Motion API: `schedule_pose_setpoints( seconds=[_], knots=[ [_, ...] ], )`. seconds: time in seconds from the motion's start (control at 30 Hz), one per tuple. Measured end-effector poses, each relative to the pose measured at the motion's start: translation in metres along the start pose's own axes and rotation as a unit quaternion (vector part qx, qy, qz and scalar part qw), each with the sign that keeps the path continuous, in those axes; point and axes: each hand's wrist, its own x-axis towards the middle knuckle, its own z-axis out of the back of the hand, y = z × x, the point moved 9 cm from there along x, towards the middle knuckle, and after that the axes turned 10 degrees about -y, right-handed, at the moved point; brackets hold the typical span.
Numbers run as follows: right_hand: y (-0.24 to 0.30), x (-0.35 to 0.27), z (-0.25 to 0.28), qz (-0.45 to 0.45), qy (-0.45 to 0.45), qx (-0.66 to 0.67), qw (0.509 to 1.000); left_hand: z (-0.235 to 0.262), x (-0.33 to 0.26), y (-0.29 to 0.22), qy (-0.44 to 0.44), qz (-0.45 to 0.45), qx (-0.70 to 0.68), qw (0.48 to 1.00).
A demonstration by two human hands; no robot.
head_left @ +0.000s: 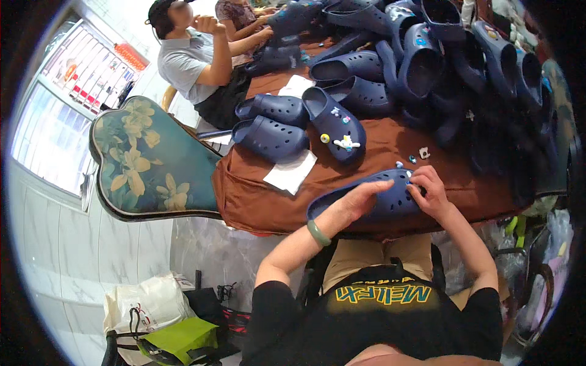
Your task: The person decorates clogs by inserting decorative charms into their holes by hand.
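Observation:
A navy blue foam clog (395, 201) with round holes lies on the brown-covered table in front of me, toe to the right. My left hand (359, 202), a green bangle on its wrist, is closed on the upper part of the clog with the thumb stretched along it. At the toe end, the fingers of my right hand (431, 190) pinch together over a small charm (409, 174) set among the holes. Just beyond lie small loose charms (412, 159). Farther left, a decorated clog (342, 131) carries several charms, including a white figure and a yellow round one.
Two plain clogs (271, 139) lie beside white paper (292, 173) on the tablecloth (244, 201). More navy clogs (421, 61) heap up at the back and right. A flowered chair back (137, 158) borders the table's left end. Two people (195, 67) sit beyond. Bags (146, 311) stand lower left.

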Motion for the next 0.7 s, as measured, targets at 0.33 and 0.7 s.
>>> schedule_pose_setpoints(
  seconds=[0.33, 0.7],
  knots=[
    [0.003, -0.001, -0.007, -0.022, -0.030, -0.002, 0.999, 0.026, 0.001, 0.012, 0.001, 0.006, -0.052, 0.999],
    [-0.039, -0.022, -0.019, -0.372, 0.091, 0.191, 0.904, 0.010, -0.017, 0.008, -0.043, -0.033, 0.052, 0.997]
  ],
)
